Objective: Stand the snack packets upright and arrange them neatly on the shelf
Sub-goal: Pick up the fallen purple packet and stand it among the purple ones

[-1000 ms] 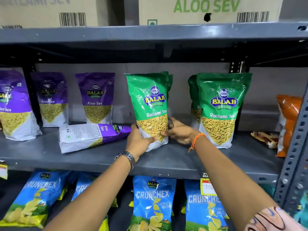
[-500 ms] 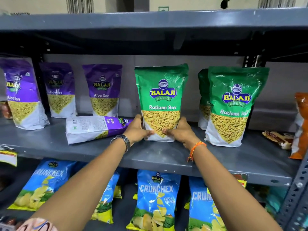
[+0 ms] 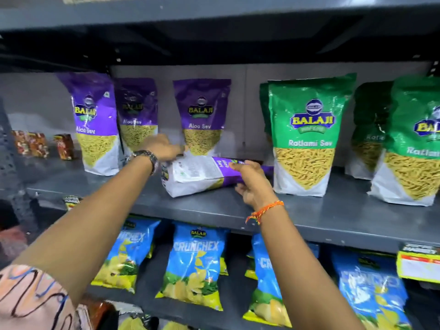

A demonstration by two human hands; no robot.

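Packet (image 3: 204, 173) lying flat on shelf (image 3: 309, 217); right hand (image 3: 252, 184) gripping its purple end, left hand (image 3: 164, 148) open at white end; next, tip it upright.

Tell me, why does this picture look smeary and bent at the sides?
Head view: motion blur smears the left hand and the Crunchex packets at lower right; the wide lens bows the shelf; glare streaks the green Ratlami Sev packet.
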